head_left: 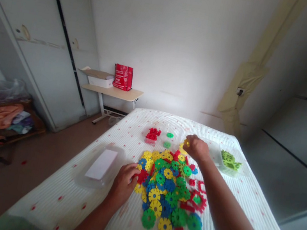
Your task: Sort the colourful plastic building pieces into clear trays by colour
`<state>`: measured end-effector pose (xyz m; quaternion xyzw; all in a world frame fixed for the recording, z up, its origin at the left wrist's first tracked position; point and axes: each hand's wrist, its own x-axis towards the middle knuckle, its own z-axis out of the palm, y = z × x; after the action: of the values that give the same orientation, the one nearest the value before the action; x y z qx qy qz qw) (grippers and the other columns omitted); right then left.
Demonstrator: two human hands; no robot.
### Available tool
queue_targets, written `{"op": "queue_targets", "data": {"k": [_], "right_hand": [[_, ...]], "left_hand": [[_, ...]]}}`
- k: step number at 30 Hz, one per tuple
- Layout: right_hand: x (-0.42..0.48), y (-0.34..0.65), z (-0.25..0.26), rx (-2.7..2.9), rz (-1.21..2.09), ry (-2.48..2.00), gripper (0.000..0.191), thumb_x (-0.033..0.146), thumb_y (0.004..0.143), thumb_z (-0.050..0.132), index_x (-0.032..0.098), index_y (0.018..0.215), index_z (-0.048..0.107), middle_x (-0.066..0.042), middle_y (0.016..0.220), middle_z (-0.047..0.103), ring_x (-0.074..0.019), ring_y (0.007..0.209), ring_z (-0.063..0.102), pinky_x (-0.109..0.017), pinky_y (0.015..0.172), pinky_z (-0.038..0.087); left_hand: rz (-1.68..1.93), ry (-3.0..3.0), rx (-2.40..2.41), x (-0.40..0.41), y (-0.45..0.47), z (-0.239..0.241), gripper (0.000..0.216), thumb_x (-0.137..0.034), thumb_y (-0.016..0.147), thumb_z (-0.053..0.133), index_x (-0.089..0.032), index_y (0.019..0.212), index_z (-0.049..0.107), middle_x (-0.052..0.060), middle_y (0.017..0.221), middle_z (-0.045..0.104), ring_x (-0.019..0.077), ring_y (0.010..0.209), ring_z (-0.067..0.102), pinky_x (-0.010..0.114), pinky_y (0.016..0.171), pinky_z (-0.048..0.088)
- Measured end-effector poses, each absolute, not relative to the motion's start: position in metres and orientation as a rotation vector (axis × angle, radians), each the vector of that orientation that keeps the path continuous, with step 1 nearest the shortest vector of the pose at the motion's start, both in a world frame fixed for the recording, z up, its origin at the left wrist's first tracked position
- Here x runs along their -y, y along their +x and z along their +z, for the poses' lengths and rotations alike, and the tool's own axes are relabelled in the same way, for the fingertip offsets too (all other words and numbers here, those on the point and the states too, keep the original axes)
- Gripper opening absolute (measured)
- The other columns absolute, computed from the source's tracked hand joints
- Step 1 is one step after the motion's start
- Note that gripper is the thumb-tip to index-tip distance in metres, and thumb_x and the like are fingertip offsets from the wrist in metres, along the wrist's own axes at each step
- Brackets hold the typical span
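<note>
A mixed pile of notched plastic discs (pixel 169 185) in yellow, green, blue and red lies on the cloth-covered table. My left hand (pixel 124 183) is at the pile's left edge, fingers curled together around what looks like a yellow disc (pixel 138 166); its fingertips partly cover the piece. Beyond the pile, my right hand (pixel 198 148) pinches a yellow disc (pixel 186 142) above the clear tray's right side. In that tray, red pieces (pixel 152 134) are grouped on the left and green discs (pixel 169 135) sit in the middle. More yellow discs (pixel 183 149) lie just below my right hand.
A clear container with light-green pieces (pixel 230 160) stands at the right. On the left lies a clear plastic lid or box with a white card (pixel 102 164). A small side table (pixel 121 93) with a red bag (pixel 123 77) and a white box (pixel 100 80) stands by the wall.
</note>
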<state>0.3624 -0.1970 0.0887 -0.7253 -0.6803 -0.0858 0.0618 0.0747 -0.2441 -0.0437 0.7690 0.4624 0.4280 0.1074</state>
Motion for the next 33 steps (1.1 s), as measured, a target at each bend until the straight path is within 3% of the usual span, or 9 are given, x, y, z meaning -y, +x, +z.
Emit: {"op": "queue_targets", "data": {"k": [5, 9, 14, 24, 33], "right_hand": [[0.187, 0.370, 0.088, 1.855, -0.355, -2.088, 0.041, 0.032, 0.084, 0.044, 0.017, 0.122, 0.052, -0.010, 0.122, 0.056, -0.0196, 0.089, 0.061, -0.026, 0.063, 0.041], [0.218, 0.379, 0.074, 1.785, -0.483, -1.948, 0.033, 0.027, 0.088, 0.036, 0.017, 0.100, 0.064, -0.007, 0.103, 0.065, -0.0157, 0.074, 0.061, -0.023, 0.058, 0.037], [0.266, 0.405, 0.047, 1.819, -0.571, -1.800, 0.033, 0.029, 0.088, 0.037, 0.015, 0.087, 0.067, -0.009, 0.085, 0.068, -0.0149, 0.067, 0.061, -0.022, 0.056, 0.038], [0.305, 0.455, -0.019, 1.706, -0.571, -1.836, 0.036, 0.036, 0.086, 0.037, 0.017, 0.089, 0.067, -0.009, 0.086, 0.069, -0.0171, 0.063, 0.064, -0.024, 0.051, 0.042], [0.299, 0.445, -0.025, 1.815, -0.403, -1.802, 0.036, 0.037, 0.086, 0.035, 0.019, 0.088, 0.067, -0.008, 0.087, 0.070, -0.0181, 0.070, 0.066, -0.026, 0.058, 0.047]], "left_hand": [[1.268, 2.250, -1.369, 0.245, 0.075, -0.044, 0.020, -0.014, 0.075, 0.048, -0.020, 0.082, 0.065, 0.008, 0.102, 0.064, 0.0213, 0.099, 0.058, 0.041, 0.088, 0.049], [1.265, 2.244, -1.350, 0.245, 0.075, -0.044, 0.021, -0.012, 0.075, 0.048, -0.020, 0.082, 0.065, 0.007, 0.103, 0.064, 0.0206, 0.100, 0.057, 0.040, 0.089, 0.048], [1.257, 2.231, -1.335, 0.246, 0.075, -0.043, 0.020, -0.011, 0.074, 0.049, -0.021, 0.082, 0.064, 0.006, 0.103, 0.064, 0.0202, 0.100, 0.057, 0.039, 0.089, 0.048], [1.316, 2.183, -1.384, 0.248, 0.075, -0.039, 0.029, -0.007, 0.072, 0.046, -0.021, 0.090, 0.063, 0.005, 0.103, 0.064, 0.0188, 0.101, 0.057, 0.038, 0.092, 0.047], [1.219, 2.140, -1.654, 0.240, 0.077, -0.046, 0.034, -0.017, 0.070, 0.059, -0.016, 0.104, 0.060, 0.010, 0.101, 0.064, 0.0241, 0.097, 0.057, 0.041, 0.087, 0.047]]}}
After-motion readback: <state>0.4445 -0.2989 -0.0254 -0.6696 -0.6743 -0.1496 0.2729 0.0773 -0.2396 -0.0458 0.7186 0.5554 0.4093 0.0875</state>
